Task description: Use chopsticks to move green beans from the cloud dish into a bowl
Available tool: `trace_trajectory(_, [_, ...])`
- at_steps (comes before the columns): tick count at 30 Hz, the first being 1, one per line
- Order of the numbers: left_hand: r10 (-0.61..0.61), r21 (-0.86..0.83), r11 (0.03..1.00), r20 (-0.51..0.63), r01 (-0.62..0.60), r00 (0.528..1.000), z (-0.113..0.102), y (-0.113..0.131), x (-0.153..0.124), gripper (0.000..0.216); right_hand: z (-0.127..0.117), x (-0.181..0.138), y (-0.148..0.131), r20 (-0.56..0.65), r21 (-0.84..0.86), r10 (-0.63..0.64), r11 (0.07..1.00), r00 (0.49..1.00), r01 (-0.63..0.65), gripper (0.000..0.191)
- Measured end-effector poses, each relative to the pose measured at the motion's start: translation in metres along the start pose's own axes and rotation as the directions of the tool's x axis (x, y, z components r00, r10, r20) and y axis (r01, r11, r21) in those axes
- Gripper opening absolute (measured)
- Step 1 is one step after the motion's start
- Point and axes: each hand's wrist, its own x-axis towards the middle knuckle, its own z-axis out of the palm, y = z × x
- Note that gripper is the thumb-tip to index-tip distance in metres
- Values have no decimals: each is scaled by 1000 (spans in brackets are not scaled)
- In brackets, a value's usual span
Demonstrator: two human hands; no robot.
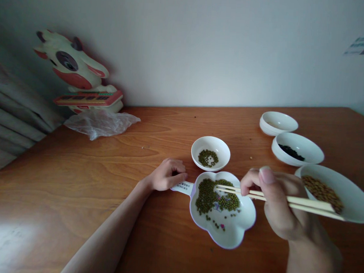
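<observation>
My right hand (283,201) is closed around a pair of wooden chopsticks (308,204). Their tips reach down among the mung beans (208,196) in a white flower-shaped dish (232,235) with a lilac rim. At the dish's left, my left hand (170,175) has its curled fingers on the dish's labelled handle (182,187). Just behind the dish stands a small white bowl (195,155) with more green beans (208,157) in its bottom. Whether a bean is pinched between the chopstick tips is too small to tell.
On the right, white bowls stand in a row: one with brown grains (321,191), one with dark pieces (291,152), and a farther bowl (281,118). A cow-shaped toy keyboard (90,98) and a crumpled plastic bag (99,123) sit at back left, near a curtain (15,117).
</observation>
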Motion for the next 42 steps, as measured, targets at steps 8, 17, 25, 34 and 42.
trace_trajectory(8, [6, 9, 1000, -2, -6, 1000, 0, -1, -1, 49, 0, -3, 2, -27, 8, -16, 1000, 999, 16, 54])
trace_trajectory(17, [5, -7, 1000, 0, -5, 1000, 0, 1, -1, 49, -3, -4, 2, 10, 50, -5, 999, 1000, 5, 56])
trace_trajectory(25, [3, 12, 1000, -7, -3, 1000, 0, -2, -1, 48, 1, 0, 1, 30, 3, -53, 999, 998, 53, 54])
trace_trajectory(34, [12, 1, 1000, -9, -12, 1000, 1, -2, -1, 48, 0, -3, 3, 20, 31, -41, 999, 999, 40, 54])
trace_trajectory(42, [22, -12, 1000, -8, -22, 1000, 0, 1, 0, 49, 2, -1, 5, -9, 23, -61, 998, 998, 61, 54])
